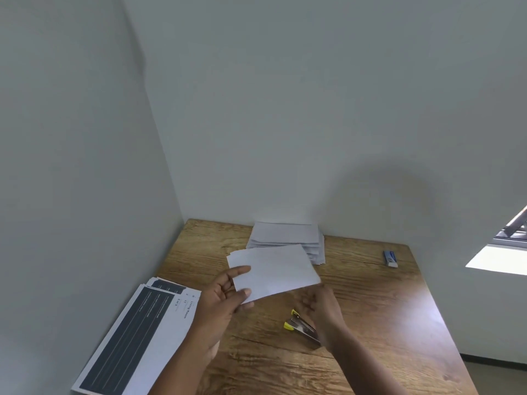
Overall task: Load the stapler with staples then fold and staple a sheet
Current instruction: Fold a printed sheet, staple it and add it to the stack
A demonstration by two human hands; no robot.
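Between thumb and fingers of the left hand (225, 297), head view: folded sheet (273, 269) pinched at its near-left corner, held off the wooden table (385, 309), tilted. Right hand (319, 306) blurred, below the sheet's right edge; fingers loosely curled, cannot tell if they touch the paper. Stapler (301, 327), yellow-tipped, lies on the table just beneath the right fingers, apart from them. Beyond the fingertips, against the wall: pile of folded sheets (288, 238). Left of the left wrist: stack of printed pages (137, 334). Far right: small blue-white box (390, 258)
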